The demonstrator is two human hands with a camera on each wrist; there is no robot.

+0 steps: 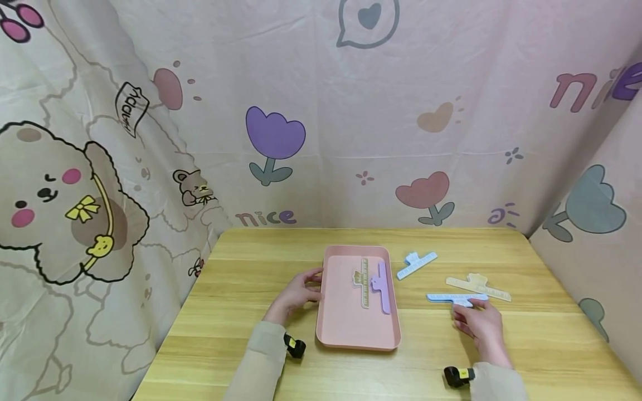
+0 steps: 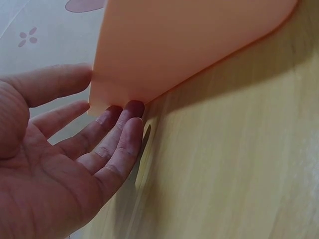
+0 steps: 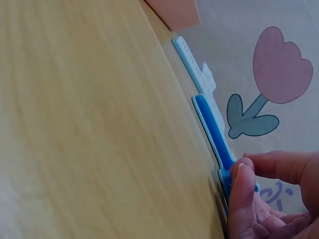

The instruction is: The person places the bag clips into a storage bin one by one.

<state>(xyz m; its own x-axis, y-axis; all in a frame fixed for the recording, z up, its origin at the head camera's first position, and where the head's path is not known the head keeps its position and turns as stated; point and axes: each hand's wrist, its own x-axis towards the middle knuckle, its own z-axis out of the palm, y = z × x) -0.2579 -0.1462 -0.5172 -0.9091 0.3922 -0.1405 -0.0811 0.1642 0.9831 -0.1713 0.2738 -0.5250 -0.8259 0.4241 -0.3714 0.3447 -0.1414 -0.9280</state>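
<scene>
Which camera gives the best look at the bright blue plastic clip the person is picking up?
The right wrist view: the bright blue plastic clip fills the frame edge-on, with the right hand pinching its near end. The head view shows the clip small but whole, lying on the wooden table. The left wrist view shows nothing of it.

A tray point(image 1: 346, 328) is set mid-table point(image 1: 241, 356), with two clips point(image 1: 365, 281) laid in it. Three more clips point(image 1: 416, 264) are spread to its right. The left hand point(image 1: 297, 292) is placed against the tray's left rim; the nearest clip point(image 1: 453, 298) is pinched by the right hand point(image 1: 480, 326).
</scene>
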